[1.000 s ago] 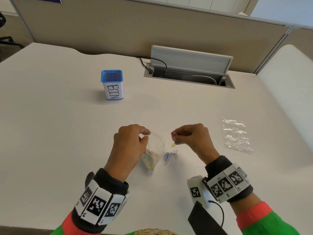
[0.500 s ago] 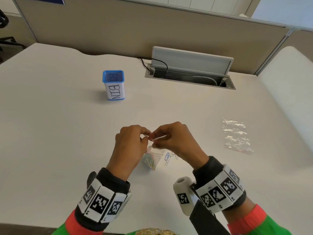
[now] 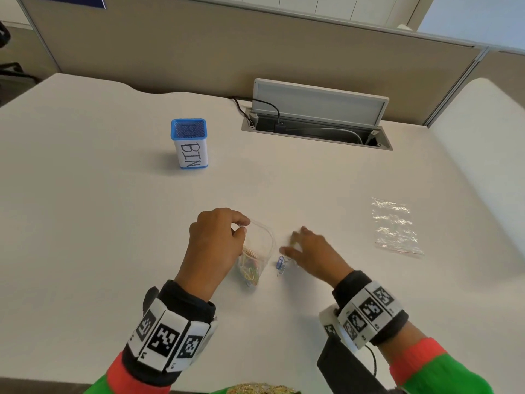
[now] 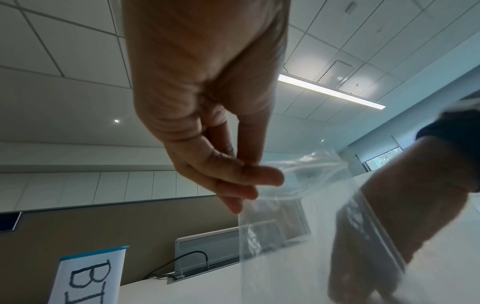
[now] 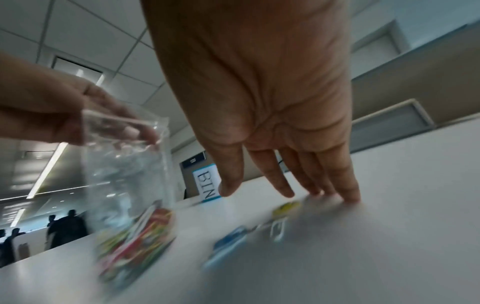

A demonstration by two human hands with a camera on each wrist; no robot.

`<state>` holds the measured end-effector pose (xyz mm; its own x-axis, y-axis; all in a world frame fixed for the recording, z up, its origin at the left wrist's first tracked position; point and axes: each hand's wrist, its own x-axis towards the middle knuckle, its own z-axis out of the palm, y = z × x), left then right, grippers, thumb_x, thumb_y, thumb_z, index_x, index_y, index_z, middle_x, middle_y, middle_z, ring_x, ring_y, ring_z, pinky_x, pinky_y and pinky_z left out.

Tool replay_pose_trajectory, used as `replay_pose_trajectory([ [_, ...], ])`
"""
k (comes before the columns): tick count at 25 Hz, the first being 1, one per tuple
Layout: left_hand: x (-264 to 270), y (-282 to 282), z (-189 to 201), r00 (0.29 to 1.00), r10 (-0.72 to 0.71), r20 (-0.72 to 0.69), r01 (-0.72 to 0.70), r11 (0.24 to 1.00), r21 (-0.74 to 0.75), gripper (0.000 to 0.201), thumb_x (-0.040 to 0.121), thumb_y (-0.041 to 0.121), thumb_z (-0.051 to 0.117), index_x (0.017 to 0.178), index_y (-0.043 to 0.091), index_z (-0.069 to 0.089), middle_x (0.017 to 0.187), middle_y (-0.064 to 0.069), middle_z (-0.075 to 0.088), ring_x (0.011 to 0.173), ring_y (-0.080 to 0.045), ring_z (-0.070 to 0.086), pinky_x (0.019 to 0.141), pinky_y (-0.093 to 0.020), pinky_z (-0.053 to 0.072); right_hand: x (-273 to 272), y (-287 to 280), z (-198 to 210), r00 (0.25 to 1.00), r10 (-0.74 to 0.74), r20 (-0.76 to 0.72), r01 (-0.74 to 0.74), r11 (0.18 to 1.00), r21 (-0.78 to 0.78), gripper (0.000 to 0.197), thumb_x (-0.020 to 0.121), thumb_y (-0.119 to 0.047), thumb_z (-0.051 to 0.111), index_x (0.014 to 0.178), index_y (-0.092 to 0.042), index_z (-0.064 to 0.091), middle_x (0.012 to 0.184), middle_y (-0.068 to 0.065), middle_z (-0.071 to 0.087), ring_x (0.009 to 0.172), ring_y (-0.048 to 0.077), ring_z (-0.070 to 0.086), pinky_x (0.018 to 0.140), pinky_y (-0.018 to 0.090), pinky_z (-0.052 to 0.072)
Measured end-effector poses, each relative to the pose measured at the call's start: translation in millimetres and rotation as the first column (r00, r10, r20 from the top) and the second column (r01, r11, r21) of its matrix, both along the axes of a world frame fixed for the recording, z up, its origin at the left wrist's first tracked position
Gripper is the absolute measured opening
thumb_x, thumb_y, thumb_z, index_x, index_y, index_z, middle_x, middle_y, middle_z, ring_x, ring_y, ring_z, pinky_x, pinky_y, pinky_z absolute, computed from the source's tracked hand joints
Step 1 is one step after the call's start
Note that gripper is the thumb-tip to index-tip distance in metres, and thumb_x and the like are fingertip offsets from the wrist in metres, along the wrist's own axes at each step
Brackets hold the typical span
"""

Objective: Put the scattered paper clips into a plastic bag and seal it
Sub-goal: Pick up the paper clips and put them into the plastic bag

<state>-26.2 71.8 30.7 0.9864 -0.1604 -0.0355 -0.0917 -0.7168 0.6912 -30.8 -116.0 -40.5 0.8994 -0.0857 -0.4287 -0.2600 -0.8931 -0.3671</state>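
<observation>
My left hand [image 3: 218, 240] pinches the rim of a small clear plastic bag [image 3: 257, 251] and holds it upright on the white table [image 3: 113, 237], mouth gaping. Several coloured paper clips [image 3: 250, 274] lie in the bag's bottom. In the left wrist view thumb and fingers [image 4: 233, 179] pinch the bag's edge [image 4: 298, 185]. Just right of the bag a few loose clips [image 3: 281, 263], blue and white, lie on the table. My right hand [image 3: 309, 248] is spread flat over them, fingers [image 5: 337, 185] straight with tips down on the table next to a yellow clip [image 5: 285, 207] and a blue clip [image 5: 231, 240].
A second clear plastic bag [image 3: 395, 226] lies flat at the right. A blue-rimmed cup labelled BIN [image 3: 189, 143] stands back left. An open cable hatch [image 3: 318, 120] with its lid raised sits at the table's rear, before a partition wall.
My right hand left the bag's mouth, where it had brought a clip, and dropped down to the right onto the loose clips, fingers now spread. The left hand kept its pinch on the bag.
</observation>
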Motion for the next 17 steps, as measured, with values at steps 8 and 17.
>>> replay_pose_trajectory([
  [8, -1, 0, -2, 1.0, -0.015, 0.006, 0.015, 1.0, -0.011, 0.018, 0.089, 0.017, 0.056, 0.103, 0.017, 0.067, 0.092, -0.003, 0.074, 0.059, -0.011, 0.066, 0.083, -0.022, 0.036, -44, 30, -20, 0.955, 0.286, 0.079, -0.271, 0.95, -0.157, 0.061, 0.097, -0.014, 0.043, 0.148, -0.006, 0.01, 0.158, 0.02, 0.003, 0.146, 0.035, 0.004, 0.118, 0.039, 0.016],
  [17, -1, -1, -3, 1.0, -0.025, 0.016, 0.025, 1.0, -0.016, 0.018, 0.088, 0.017, 0.057, 0.103, 0.017, 0.068, 0.097, -0.003, 0.074, 0.067, -0.016, 0.07, 0.092, -0.032, 0.044, -41, 22, -22, 0.86, 0.435, 0.267, -0.379, 0.895, -0.237, 0.019, 0.091, -0.001, 0.048, 0.098, -0.001, 0.066, 0.098, 0.013, 0.065, 0.088, 0.026, 0.057, 0.076, 0.03, 0.052],
])
